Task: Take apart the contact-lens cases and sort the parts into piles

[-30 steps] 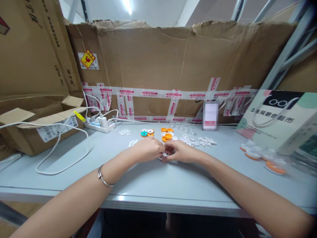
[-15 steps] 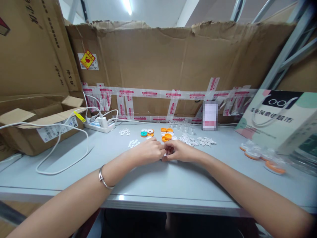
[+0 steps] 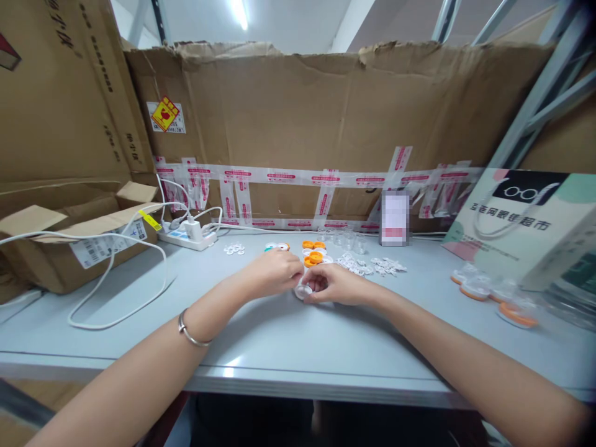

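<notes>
Over the middle of the table, my right hand (image 3: 338, 284) closes its thumb and fingers around a small clear round cup (image 3: 303, 291) with a whitish rim. My left hand (image 3: 275, 272) is just left of it, palm down, with its fingers bent together at the cup's upper edge. Whatever sits between the left fingertips is hidden. Behind the hands are orange round caps (image 3: 315, 256) mixed with white ones. A teal and white group of discs (image 3: 278, 247) is partly covered by my left hand.
Small white rings (image 3: 234, 249) lie left of the hands. White pieces (image 3: 388, 266) and clear cups (image 3: 358, 243) lie to the right, with a phone (image 3: 395, 217) behind. Capped clear cups (image 3: 475, 287) stand by a paper bag (image 3: 521, 217). A power strip (image 3: 186, 239) and cable lie left.
My left hand has shifted slightly left and down, covering more of the teal and white discs. The clear cup in my right hand now shows between the hands.
</notes>
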Tool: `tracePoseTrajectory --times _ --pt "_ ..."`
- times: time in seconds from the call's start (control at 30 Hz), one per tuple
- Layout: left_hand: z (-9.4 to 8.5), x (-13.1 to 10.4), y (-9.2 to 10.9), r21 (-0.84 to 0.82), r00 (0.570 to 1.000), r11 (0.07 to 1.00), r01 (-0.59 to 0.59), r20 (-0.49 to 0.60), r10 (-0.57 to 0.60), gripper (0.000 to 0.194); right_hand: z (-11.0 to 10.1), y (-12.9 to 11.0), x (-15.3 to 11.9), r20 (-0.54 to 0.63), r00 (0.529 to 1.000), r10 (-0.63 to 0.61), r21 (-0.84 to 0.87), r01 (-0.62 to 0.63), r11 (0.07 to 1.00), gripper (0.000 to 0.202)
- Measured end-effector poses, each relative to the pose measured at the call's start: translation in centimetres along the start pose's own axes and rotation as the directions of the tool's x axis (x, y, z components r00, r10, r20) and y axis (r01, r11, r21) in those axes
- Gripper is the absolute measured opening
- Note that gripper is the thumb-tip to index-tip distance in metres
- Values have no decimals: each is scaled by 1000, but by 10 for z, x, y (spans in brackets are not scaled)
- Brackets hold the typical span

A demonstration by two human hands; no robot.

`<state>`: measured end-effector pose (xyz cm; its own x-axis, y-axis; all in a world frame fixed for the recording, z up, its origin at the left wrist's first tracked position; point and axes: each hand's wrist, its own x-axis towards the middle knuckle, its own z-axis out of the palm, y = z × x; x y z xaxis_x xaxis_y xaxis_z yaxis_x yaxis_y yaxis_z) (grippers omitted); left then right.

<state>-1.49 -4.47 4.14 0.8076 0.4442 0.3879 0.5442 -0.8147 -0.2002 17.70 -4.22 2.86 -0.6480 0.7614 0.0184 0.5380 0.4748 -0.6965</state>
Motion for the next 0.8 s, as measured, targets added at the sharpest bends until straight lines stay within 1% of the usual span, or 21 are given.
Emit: tracePoseTrajectory --times 0.07,0.17,0.3,0.4,0.43,0.5,0.53,0.57,0.6,0.67,0.73,0.8 --pt "-10 -2 -6 -24 996 997 71 -54 -72 13 -1 -2 0 -13 1000 6 4 -6 1000 29" --pt "-22 -6 -15 -63 984 992 113 -131 -120 11 -4 -5 -1 -51 999 7 28 -5 1000 32" --pt "-33 -10 -25 -109 966 980 168 -182 -186 11 -10 -11 -1 -173 984 -37 118 58 991 34" --pt "-41 -13 -32 -114 954 965 236 -163 -252 13 -14 -14 -3 -272 960 -66 134 106 985 36" --pt "-43 -15 -36 -107 949 957 270 -139 -284 13 -15 -15 -4 -294 953 -72 131 115 985 36" --pt "-48 -20 -44 -79 929 928 363 -51 -368 14 -17 -16 -6 -316 946 -73 128 118 985 35" --pt "-50 -23 -49 -54 909 907 417 8 -417 15 -17 -17 -6 -320 945 -64 131 111 985 35" --pt "-52 -26 -54 -21 880 881 472 73 -470 16 -17 -17 -7 -320 946 -55 135 103 985 34" --pt "-53 -30 -59 21 842 852 524 139 -521 16 -17 -17 -7 -318 947 -46 140 95 985 33" --pt "-53 -37 -69 128 750 792 597 262 -607 15 -16 -18 -7 -308 950 -39 148 88 985 33" --pt "-51 -44 -77 226 659 748 624 363 -659 15 -15 -17 -6 -304 952 -35 152 85 985 33" --pt "-47 -48 -81 277 596 727 629 429 -679 15 -14 -15 -5 -302 953 -28 156 78 985 34"
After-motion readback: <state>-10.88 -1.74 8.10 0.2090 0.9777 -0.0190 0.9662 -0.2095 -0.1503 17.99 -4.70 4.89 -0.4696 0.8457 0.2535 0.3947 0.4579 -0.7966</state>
